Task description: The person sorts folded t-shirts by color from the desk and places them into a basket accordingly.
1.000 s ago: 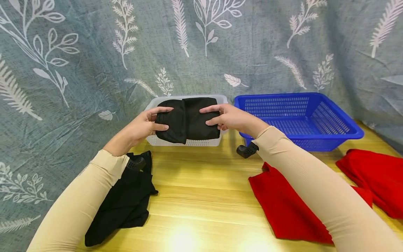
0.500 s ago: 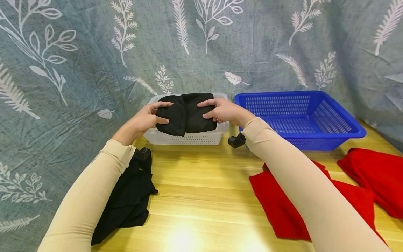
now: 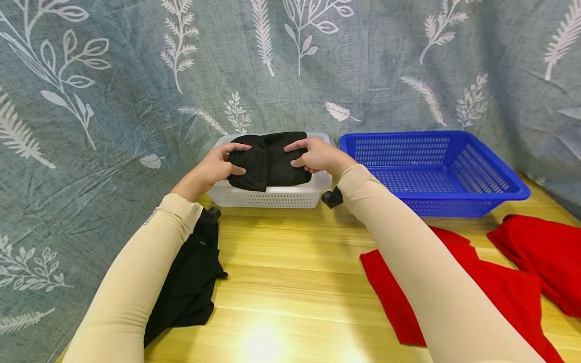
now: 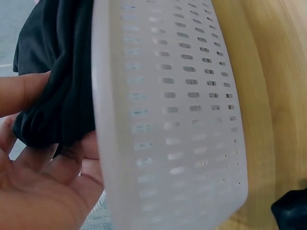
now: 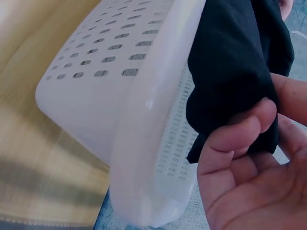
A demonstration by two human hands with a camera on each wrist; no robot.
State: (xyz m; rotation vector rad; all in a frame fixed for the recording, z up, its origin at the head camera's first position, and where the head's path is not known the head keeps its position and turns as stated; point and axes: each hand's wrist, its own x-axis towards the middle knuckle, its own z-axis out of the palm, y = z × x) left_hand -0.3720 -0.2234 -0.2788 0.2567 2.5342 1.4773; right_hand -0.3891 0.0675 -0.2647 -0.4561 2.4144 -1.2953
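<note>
A folded black cloth (image 3: 283,164) is held level between both hands, over the opening of a white perforated basket (image 3: 272,200). My left hand (image 3: 213,169) grips its left end, thumb and a finger on top and the other fingers underneath. At the right end my right hand (image 3: 320,157) pinches it the same way. In the left wrist view the black cloth (image 4: 57,62) hangs just beyond the basket's rim (image 4: 103,96). The right wrist view has fingers curled under the cloth (image 5: 230,67), beside the white basket wall (image 5: 96,96). The basket's inside is mostly hidden.
A blue perforated basket (image 3: 436,194) stands to the right of the white one. Red cloths (image 3: 495,287) lie on the table's right side, with another red cloth (image 3: 544,252) beyond. A crumpled black cloth (image 3: 190,287) lies at left. A patterned curtain (image 3: 290,91) hangs behind.
Both hands have moved slightly away from me with the folded black cloth, which sits farther back over the white basket. The grip looks the same.
</note>
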